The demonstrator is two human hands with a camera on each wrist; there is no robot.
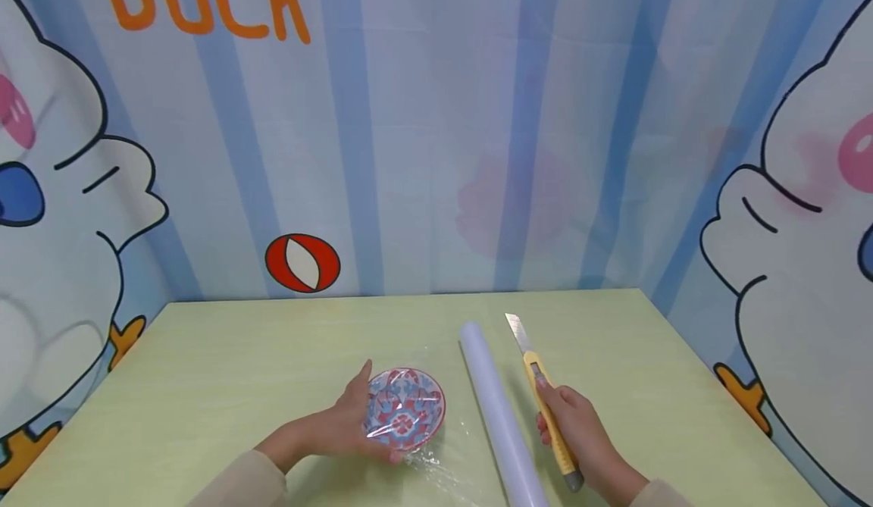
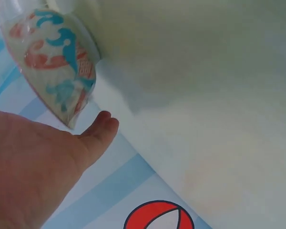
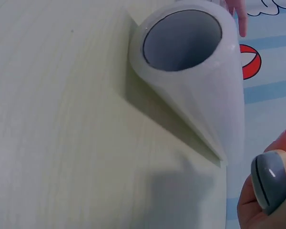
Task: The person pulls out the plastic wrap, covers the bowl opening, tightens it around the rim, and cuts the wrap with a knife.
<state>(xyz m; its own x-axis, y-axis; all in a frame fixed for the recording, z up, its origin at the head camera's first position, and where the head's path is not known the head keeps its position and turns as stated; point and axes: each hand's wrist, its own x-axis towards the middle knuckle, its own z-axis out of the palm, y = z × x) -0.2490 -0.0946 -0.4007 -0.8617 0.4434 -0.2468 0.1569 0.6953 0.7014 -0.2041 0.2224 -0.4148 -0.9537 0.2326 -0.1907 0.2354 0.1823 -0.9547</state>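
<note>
A round bowl (image 1: 405, 408) with a red and blue pattern, wrapped in clear plastic film, sits on the table. My left hand (image 1: 351, 424) lies spread along its left side, fingertips near the front edge. In the left wrist view the left hand (image 2: 43, 162) reaches past the patterned bowl (image 2: 57, 62), with a gap between the raised digit and the rim. My right hand (image 1: 580, 435) grips a yellow utility knife (image 1: 555, 424), its blade (image 1: 517, 333) extended and pointing away. The knife's grey end (image 3: 269, 179) shows in the right wrist view.
A whitish roll of film (image 1: 501, 416) lies lengthwise between bowl and knife; its hollow end (image 3: 183, 40) faces the right wrist camera. Loose clear film (image 1: 436, 465) trails from the bowl toward it. Behind the pale yellow table (image 1: 239, 355) hangs a printed backdrop (image 1: 436, 151).
</note>
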